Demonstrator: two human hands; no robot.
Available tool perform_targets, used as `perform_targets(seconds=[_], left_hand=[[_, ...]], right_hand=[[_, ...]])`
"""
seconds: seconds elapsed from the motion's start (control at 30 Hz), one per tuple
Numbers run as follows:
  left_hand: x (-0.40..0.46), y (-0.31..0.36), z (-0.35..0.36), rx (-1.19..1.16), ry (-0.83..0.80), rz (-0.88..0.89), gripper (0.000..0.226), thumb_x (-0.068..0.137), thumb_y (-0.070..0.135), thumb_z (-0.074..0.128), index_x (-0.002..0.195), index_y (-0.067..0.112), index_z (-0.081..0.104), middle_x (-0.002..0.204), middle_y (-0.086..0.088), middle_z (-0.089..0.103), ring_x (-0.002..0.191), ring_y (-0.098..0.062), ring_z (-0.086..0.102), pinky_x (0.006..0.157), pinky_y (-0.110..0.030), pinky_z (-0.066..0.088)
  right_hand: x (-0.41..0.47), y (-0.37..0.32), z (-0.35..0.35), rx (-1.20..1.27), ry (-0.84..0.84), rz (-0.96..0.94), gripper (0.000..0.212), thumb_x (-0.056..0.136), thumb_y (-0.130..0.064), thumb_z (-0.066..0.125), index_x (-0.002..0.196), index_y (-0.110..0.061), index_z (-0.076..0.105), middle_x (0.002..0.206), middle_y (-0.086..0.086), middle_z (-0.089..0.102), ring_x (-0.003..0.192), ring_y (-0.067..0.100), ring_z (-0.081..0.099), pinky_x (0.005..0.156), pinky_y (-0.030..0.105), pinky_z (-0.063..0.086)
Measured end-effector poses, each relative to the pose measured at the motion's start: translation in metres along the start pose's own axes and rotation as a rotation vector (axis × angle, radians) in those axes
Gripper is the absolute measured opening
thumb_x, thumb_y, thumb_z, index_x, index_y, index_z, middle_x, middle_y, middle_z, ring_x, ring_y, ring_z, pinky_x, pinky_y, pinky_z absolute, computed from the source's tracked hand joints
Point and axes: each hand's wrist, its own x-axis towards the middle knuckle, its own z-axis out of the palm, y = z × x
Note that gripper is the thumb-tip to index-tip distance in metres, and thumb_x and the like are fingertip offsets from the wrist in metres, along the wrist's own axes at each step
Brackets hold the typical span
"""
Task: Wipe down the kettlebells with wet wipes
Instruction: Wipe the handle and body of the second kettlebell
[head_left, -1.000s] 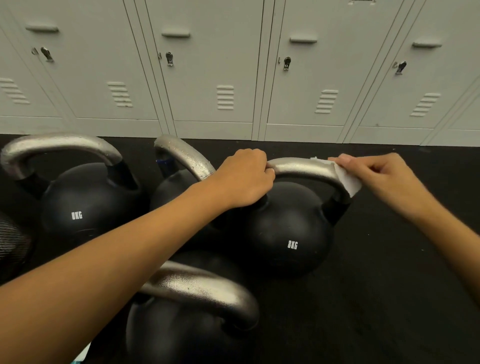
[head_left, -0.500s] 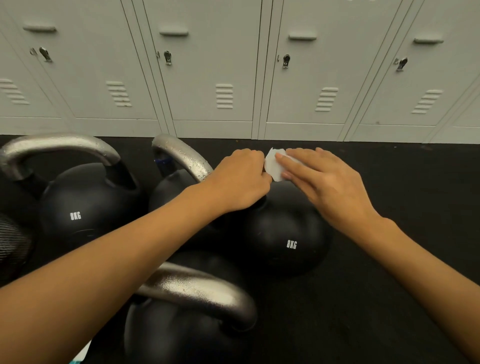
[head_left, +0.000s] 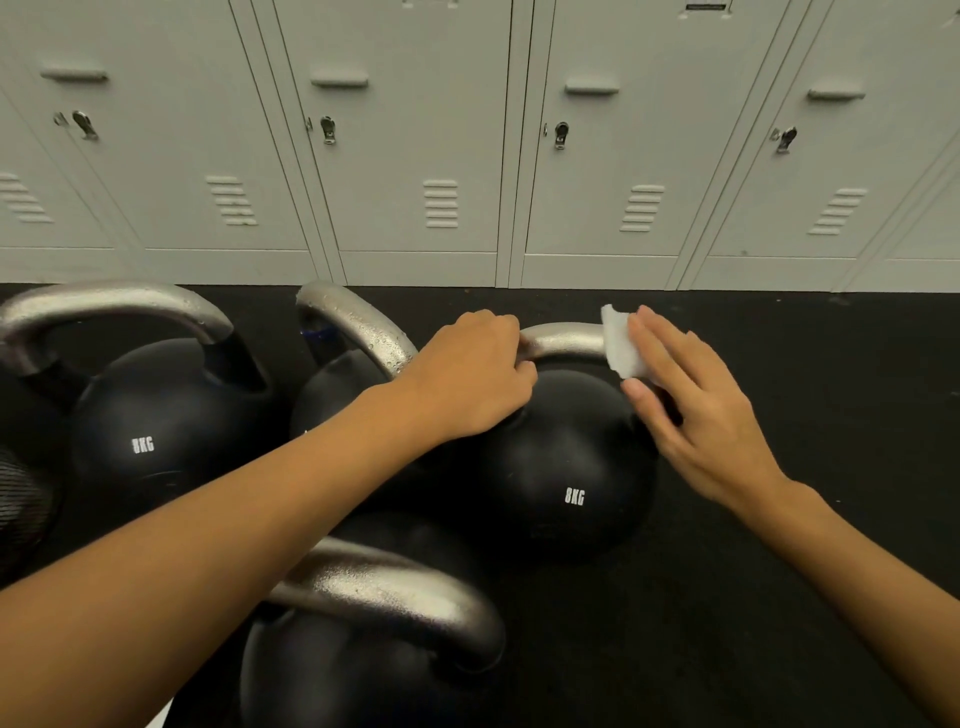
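Observation:
Several black 8KG kettlebells with silver handles stand on the black floor. My left hand (head_left: 475, 376) grips the left end of the silver handle (head_left: 566, 340) of the right-hand kettlebell (head_left: 566, 467). My right hand (head_left: 696, 410) holds a white wet wipe (head_left: 621, 343) wrapped over the right part of that handle, fingers on top and thumb underneath. A second kettlebell (head_left: 156, 415) stands at the left, a third (head_left: 337, 384) lies behind my left forearm, and a fourth (head_left: 374, 654) is nearest to me.
A row of grey lockers (head_left: 415, 145) runs along the back edge of the floor mat. Bare black floor (head_left: 779, 597) stretches to the right of the kettlebells. A dark mesh object (head_left: 21, 499) sits at the far left edge.
My right hand slid the wipe along the handle: from the right end to beside my left hand, then back toward the right. My left hand kept its grip.

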Motion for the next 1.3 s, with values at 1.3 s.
perform_targets(seconds=[1.3], left_hand=[[-0.001, 0.0, 0.003, 0.067, 0.006, 0.024, 0.033, 0.095, 0.033, 0.045, 0.117, 0.01, 0.054, 0.108, -0.008, 0.053, 0.1, -0.029, 0.053, 0.081, -0.034, 0.038]], right_hand=[[0.06, -0.022, -0.022, 0.212, -0.365, 0.753, 0.041, 0.104, -0.032, 0.026, 0.086, -0.012, 0.057, 0.085, 0.009, 0.058, 0.075, 0.022, 0.049, 0.067, 0.035, 0.035]])
